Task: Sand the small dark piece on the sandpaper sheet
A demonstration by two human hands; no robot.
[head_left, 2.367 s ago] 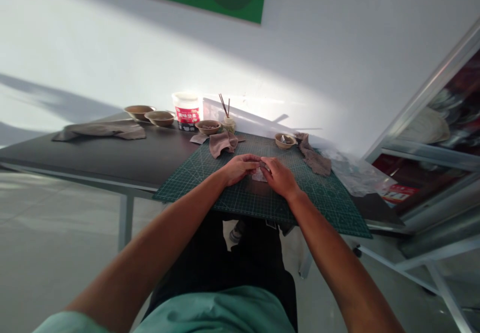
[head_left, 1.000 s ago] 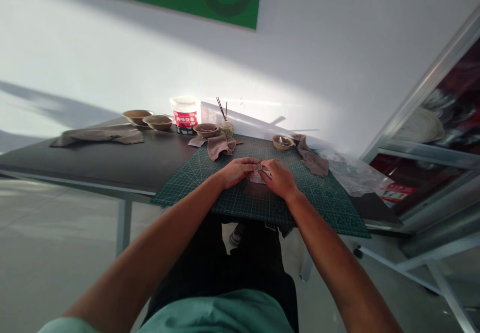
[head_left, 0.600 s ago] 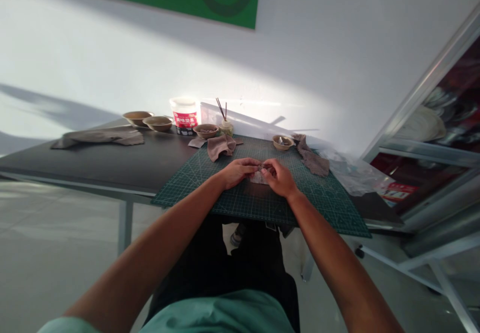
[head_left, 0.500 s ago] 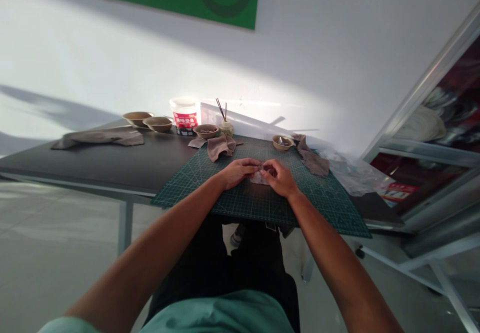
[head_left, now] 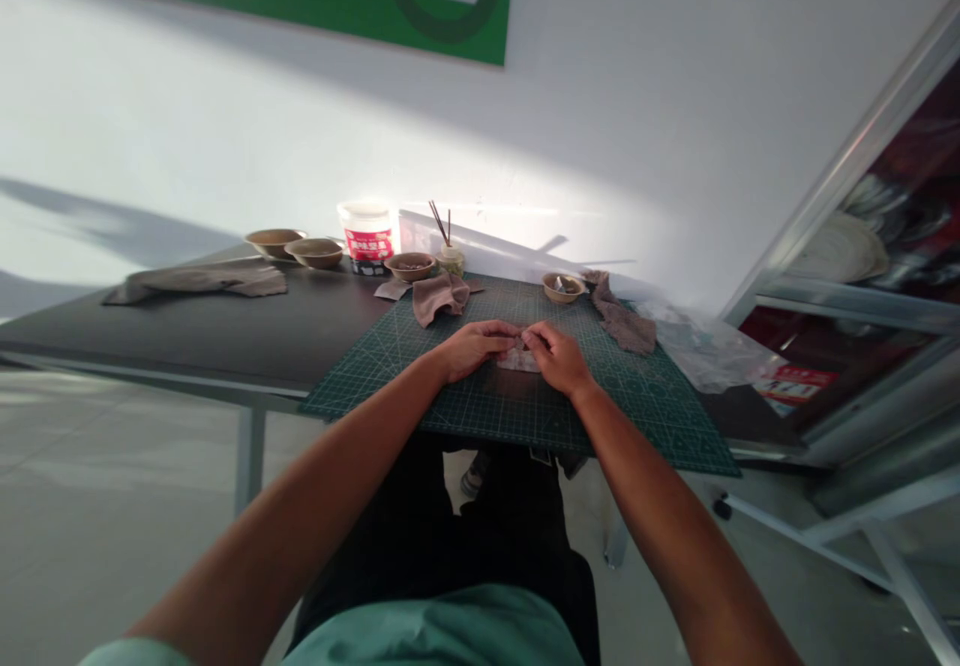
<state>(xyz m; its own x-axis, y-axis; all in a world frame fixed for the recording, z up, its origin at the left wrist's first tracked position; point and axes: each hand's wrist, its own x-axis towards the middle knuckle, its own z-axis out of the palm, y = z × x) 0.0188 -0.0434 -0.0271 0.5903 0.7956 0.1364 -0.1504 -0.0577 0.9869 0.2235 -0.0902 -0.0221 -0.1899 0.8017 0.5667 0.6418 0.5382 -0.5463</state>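
My left hand and my right hand meet over the green cutting mat. Both are closed, fingertips pinched close together around something small and brownish that they mostly hide; its kind is too small to tell. Right below the fingertips a small pale piece with a blocky pattern shows between the hands. Whether it is joined to what the fingers pinch, I cannot tell. Beyond my left hand lies a crumpled brown cloth at the mat's far edge.
Along the back stand a bowl of small pieces, a white tub, a reed bottle and a bowl with shiny items. Further left are two bowls and a grey cloth. A dark rag and clear plastic lie right.
My right fingers have shifted slightly, and more of the pale patterned piece shows beneath them. My left hand stays nearly in place. The camera view has moved a little.
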